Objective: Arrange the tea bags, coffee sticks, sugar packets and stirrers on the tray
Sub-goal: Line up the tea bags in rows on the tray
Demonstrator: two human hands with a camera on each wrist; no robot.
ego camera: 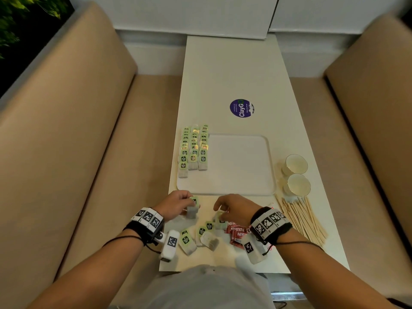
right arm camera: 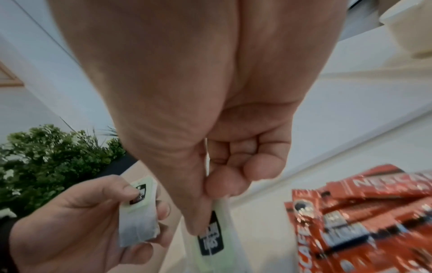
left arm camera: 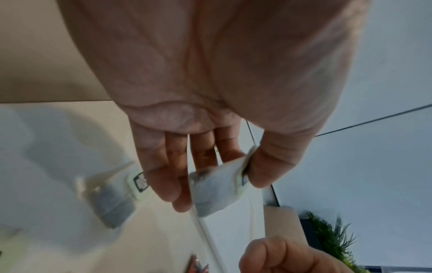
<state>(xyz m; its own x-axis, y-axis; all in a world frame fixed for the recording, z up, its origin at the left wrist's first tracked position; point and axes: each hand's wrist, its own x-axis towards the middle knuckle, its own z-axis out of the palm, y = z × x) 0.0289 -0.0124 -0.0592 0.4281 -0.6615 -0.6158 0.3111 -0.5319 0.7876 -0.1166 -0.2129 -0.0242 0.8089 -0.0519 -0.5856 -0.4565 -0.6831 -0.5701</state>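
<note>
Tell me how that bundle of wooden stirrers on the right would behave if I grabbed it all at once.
The wooden stirrers are thin, loose sticks lying fanned out with no band in sight, so they would probably splay and some would slip free. They look light and fairly stiff, though likely easy to snap. Pushed sideways, they may scatter rather than move together.

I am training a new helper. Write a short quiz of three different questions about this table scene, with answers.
1. True or false: the coffee sticks already lie on the tray.
2. What does the left hand hold?
3. The stirrers lie: A) on the tray, B) on the table right of the right hand, C) in a cup.

Key: 1 false; 2 a tea bag; 3 B.
</note>
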